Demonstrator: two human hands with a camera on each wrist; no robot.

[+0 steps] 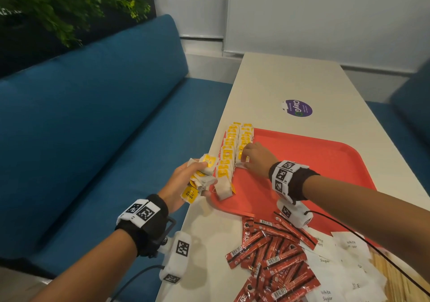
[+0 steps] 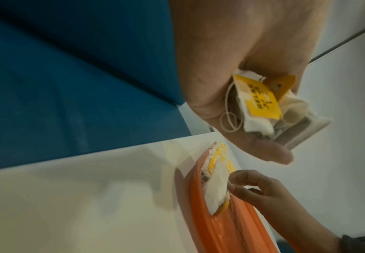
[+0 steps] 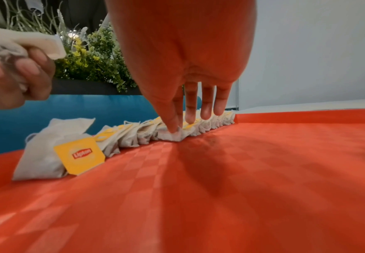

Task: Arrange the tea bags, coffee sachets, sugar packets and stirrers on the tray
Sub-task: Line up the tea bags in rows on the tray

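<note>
Fingertips (image 3: 173,127) press soft paper tea bags (image 3: 134,135) flat.

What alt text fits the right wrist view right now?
The right hand presses straight fingertips onto a row of tea bags along the red tray's edge. At upper left, the left hand grips a bunch of tea bags.

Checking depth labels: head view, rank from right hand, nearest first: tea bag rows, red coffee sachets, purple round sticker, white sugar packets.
1. Tea bag rows, on the red tray's left side, under the right hand.
2-3. Purple round sticker beyond the tray, red coffee sachets before it: too close to call.
4. White sugar packets, nearest the camera.
</note>
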